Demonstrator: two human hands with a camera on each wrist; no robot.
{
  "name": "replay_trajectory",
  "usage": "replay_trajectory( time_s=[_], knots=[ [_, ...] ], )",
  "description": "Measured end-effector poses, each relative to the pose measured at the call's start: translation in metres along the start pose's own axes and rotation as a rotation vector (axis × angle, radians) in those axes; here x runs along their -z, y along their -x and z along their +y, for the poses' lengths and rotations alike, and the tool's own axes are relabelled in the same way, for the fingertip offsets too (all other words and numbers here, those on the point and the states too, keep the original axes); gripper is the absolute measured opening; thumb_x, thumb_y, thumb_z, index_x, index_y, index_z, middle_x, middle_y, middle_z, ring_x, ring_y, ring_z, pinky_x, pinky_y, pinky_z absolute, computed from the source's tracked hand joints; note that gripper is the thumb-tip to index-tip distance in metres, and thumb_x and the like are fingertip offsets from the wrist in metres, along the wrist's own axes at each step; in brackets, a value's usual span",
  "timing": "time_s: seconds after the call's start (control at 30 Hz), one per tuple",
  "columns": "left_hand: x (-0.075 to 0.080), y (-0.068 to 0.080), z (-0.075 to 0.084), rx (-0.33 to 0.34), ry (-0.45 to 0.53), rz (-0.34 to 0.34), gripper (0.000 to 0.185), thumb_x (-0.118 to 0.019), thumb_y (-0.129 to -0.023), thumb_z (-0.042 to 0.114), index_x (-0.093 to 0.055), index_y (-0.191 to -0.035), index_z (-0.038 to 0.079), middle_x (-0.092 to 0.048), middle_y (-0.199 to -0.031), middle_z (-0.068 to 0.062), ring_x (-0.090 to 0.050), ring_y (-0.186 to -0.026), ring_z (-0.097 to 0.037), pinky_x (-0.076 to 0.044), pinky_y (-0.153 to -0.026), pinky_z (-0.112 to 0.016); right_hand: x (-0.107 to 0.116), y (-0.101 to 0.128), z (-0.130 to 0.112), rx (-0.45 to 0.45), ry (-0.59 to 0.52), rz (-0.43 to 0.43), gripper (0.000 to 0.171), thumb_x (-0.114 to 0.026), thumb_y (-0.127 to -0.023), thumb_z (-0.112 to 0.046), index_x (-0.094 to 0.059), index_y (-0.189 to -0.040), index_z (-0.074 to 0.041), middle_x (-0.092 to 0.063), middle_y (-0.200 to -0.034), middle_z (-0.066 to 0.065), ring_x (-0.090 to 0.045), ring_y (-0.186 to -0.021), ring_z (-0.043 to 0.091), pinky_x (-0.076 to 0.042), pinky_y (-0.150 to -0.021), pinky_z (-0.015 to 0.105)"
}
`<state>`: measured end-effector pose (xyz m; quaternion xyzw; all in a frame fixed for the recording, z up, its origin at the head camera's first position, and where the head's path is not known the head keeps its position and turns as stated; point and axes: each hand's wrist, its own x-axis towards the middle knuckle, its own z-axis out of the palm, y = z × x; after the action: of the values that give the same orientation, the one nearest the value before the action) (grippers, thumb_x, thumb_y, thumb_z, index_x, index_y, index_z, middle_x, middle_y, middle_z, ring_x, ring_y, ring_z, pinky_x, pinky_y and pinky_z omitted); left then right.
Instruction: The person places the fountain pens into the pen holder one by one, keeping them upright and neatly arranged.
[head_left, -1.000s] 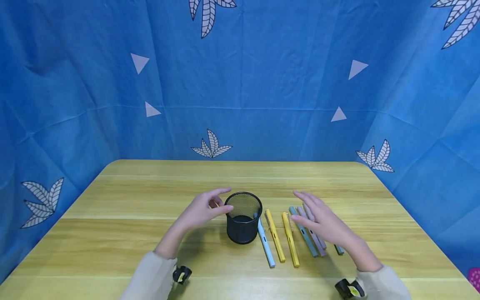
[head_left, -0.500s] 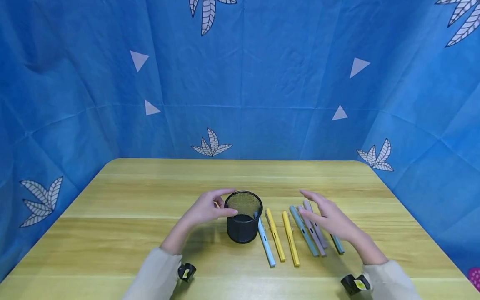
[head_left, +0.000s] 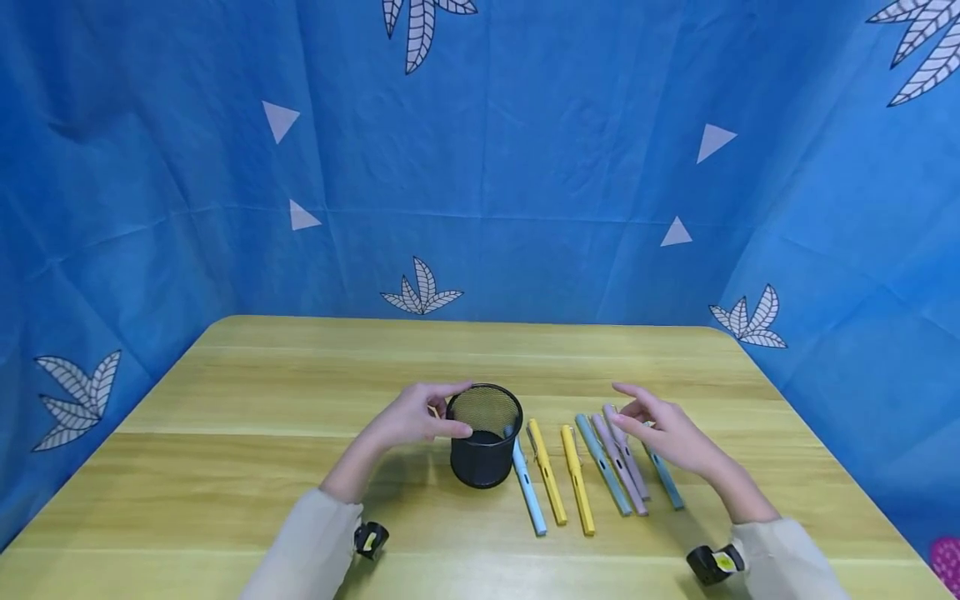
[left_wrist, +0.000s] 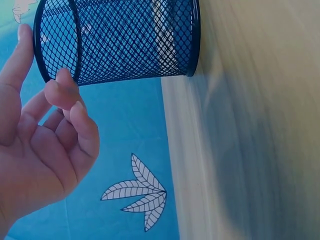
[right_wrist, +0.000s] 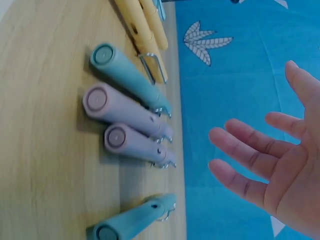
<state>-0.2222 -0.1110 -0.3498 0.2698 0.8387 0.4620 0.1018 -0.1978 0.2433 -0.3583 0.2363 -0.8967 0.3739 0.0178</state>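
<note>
A black mesh pen cup (head_left: 483, 454) stands upright on the table. Beside its left side is my left hand (head_left: 416, 414), index finger and thumb spread at the rim. The left wrist view shows this hand (left_wrist: 50, 145) with one finger along the rim and the others bent. Capped pens lie in a row right of the cup: a light blue pen (head_left: 529, 492), two yellow pens (head_left: 577, 483), a teal pen (head_left: 603, 467), two purple pens (head_left: 619, 462) and another teal pen (head_left: 666, 482). Over the purple pens hovers my right hand (head_left: 671, 433), loosely bent, holding nothing.
The wooden table (head_left: 225, 400) has rounded far corners. A blue patterned cloth (head_left: 480, 167) hangs behind it and at both sides. Black wrist cameras (head_left: 371, 540) sit at both sleeves, close over the tabletop.
My left hand has shifted slightly right, closer to the cup's rim. My right hand has drifted right, uncovering more of the purple pens and the far-right teal pen. Cup and pens stay put.
</note>
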Motion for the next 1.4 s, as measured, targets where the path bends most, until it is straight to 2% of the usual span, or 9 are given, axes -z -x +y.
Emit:
replay_trajectory(
  time_s=[0.13,0.33,0.57,0.7,0.8,0.97,1.23,1.4],
  knots=[
    [-0.001,0.000,0.000,0.037,0.035,-0.022,0.064,-0.070,-0.078,0.018,-0.042,-0.134,0.007,-0.045,-0.061,-0.003,-0.041,-0.048,-0.012,-0.039,-0.043,-0.025,0.003,0.004,0.010,-0.025,-0.021,0.006,0.048,-0.052,-0.092,-0.018,-0.037,-0.131,0.004,-0.059,-0.090,0.011,-0.056,-0.075,0.022,-0.044,-0.058,0.027],
    [-0.001,-0.002,0.002,0.080,0.081,-0.019,0.065,-0.072,-0.076,0.015,-0.043,-0.134,0.008,-0.041,-0.057,-0.001,-0.036,-0.045,-0.012,-0.034,-0.043,-0.023,0.009,0.005,0.022,-0.049,-0.062,-0.010,0.048,-0.054,-0.090,-0.018,-0.040,-0.131,0.003,-0.059,-0.088,0.013,-0.054,-0.068,0.024,-0.044,-0.052,0.031],
    [-0.001,-0.004,0.003,0.095,0.153,-0.032,0.066,-0.072,-0.075,0.009,-0.041,-0.133,0.005,-0.036,-0.053,0.000,-0.037,-0.044,-0.012,-0.033,-0.044,-0.024,0.016,0.008,0.035,-0.109,-0.149,-0.048,0.053,-0.056,-0.089,-0.015,-0.035,-0.132,0.006,-0.057,-0.088,0.018,-0.057,-0.069,0.025,-0.048,-0.056,0.034],
    [-0.002,-0.004,0.003,0.107,0.141,-0.017,0.067,-0.073,-0.074,0.009,-0.041,-0.134,0.004,-0.037,-0.053,-0.001,-0.039,-0.045,-0.013,-0.042,-0.047,-0.033,0.018,0.010,0.042,-0.131,-0.179,-0.046,0.056,-0.058,-0.088,-0.014,-0.033,-0.132,0.009,-0.056,-0.086,0.018,-0.057,-0.067,0.025,-0.049,-0.056,0.034],
    [-0.002,-0.005,0.005,0.127,0.119,-0.007,0.068,-0.073,-0.073,0.009,-0.041,-0.134,0.005,-0.038,-0.053,-0.001,-0.045,-0.046,-0.023,-0.044,-0.048,-0.035,0.020,0.012,0.047,-0.150,-0.188,-0.052,0.057,-0.059,-0.087,-0.014,-0.032,-0.132,0.010,-0.056,-0.086,0.018,-0.054,-0.065,0.024,-0.047,-0.053,0.033],
    [-0.001,-0.006,0.010,0.152,0.097,-0.017,0.070,-0.074,-0.072,0.010,-0.041,-0.134,0.005,-0.040,-0.053,-0.001,-0.051,-0.053,-0.038,-0.036,-0.044,-0.024,0.023,0.013,0.056,-0.165,-0.175,-0.077,0.056,-0.058,-0.087,-0.014,-0.033,-0.131,0.011,-0.055,-0.081,0.017,-0.050,-0.058,0.021,-0.045,-0.047,0.031],
    [0.000,-0.006,0.010,0.189,0.112,-0.011,0.070,-0.075,-0.072,0.009,-0.042,-0.134,0.007,-0.042,-0.054,-0.002,-0.053,-0.051,-0.033,-0.034,-0.043,-0.023,0.028,0.011,0.069,-0.252,-0.226,-0.177,0.058,-0.058,-0.087,-0.014,-0.030,-0.130,0.013,-0.050,-0.070,0.014,-0.043,-0.049,0.014,-0.037,-0.041,0.025],
    [0.000,-0.005,0.011,0.188,0.092,-0.013,0.070,-0.075,-0.072,0.010,-0.042,-0.133,0.007,-0.042,-0.053,-0.002,-0.053,-0.053,-0.037,-0.032,-0.042,-0.022,0.032,0.008,0.078,-0.294,-0.236,-0.235,0.066,-0.061,-0.086,-0.016,-0.024,-0.133,0.012,-0.050,-0.071,0.013,-0.050,-0.055,0.019,-0.042,-0.045,0.027]
  ],
)
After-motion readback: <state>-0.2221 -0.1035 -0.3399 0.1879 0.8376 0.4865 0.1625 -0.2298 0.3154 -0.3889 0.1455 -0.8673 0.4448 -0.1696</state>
